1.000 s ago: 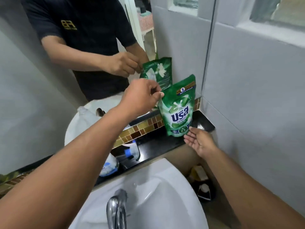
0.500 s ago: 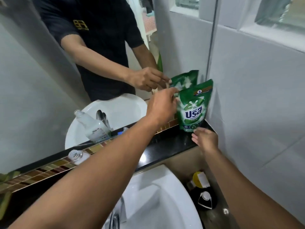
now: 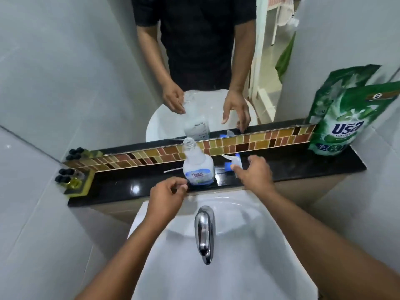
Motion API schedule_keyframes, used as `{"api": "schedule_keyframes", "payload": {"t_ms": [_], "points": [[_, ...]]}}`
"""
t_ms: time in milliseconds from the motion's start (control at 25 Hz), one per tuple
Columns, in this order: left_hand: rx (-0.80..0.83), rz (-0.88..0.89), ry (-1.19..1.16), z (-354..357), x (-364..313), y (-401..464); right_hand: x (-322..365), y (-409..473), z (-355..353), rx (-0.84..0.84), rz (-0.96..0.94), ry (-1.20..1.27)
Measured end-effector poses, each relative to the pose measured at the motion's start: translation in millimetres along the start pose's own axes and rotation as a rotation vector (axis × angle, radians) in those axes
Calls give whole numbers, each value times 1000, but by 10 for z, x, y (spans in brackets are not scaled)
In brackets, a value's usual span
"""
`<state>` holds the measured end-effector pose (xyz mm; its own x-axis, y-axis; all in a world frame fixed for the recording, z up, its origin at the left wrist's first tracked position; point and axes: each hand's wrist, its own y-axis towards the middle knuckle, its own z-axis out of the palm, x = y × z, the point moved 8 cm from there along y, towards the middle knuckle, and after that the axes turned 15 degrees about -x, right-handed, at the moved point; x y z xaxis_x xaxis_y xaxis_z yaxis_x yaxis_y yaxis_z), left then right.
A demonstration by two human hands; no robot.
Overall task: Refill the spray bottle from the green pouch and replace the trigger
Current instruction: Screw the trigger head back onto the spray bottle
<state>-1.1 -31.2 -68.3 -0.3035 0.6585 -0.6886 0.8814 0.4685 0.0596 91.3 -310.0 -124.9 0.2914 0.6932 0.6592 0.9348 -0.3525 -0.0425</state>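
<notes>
The clear spray bottle (image 3: 198, 169) stands upright on the black shelf (image 3: 303, 167) behind the sink, its neck uncapped. Its white and blue trigger (image 3: 232, 161) lies on the shelf just right of the bottle. My right hand (image 3: 256, 175) reaches over the trigger with fingers apart, the fingertips touching it. My left hand (image 3: 167, 197) hovers at the shelf's front edge, left of the bottle's base, fingers loosely curled and holding nothing. The green pouch (image 3: 344, 124) stands upright at the shelf's far right end, against the mirror and wall, away from both hands.
A chrome faucet (image 3: 204, 232) rises over the white sink basin (image 3: 249, 267) below my hands. Small black-capped bottles (image 3: 69, 177) sit in a holder at the shelf's left end. A mirror above a brown tile strip (image 3: 270, 141) reflects a person and the bottle.
The pouch, held up in my left hand before, now stands alone at the shelf's right end. Both hands have moved left and down to the bottle and trigger.
</notes>
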Motion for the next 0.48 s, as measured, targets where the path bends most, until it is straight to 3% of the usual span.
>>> {"api": "schedule_keyframes", "payload": {"t_ms": [80,240,480], "points": [[-74,8,-18,-200,28,199,184,111,210,0,47,-124],[0,95,-59,-135,-147,414,186,199,469,-13,196,-176],[78,193,-89,106,-100,416,-191,-20,133,-200,496,380]]}}
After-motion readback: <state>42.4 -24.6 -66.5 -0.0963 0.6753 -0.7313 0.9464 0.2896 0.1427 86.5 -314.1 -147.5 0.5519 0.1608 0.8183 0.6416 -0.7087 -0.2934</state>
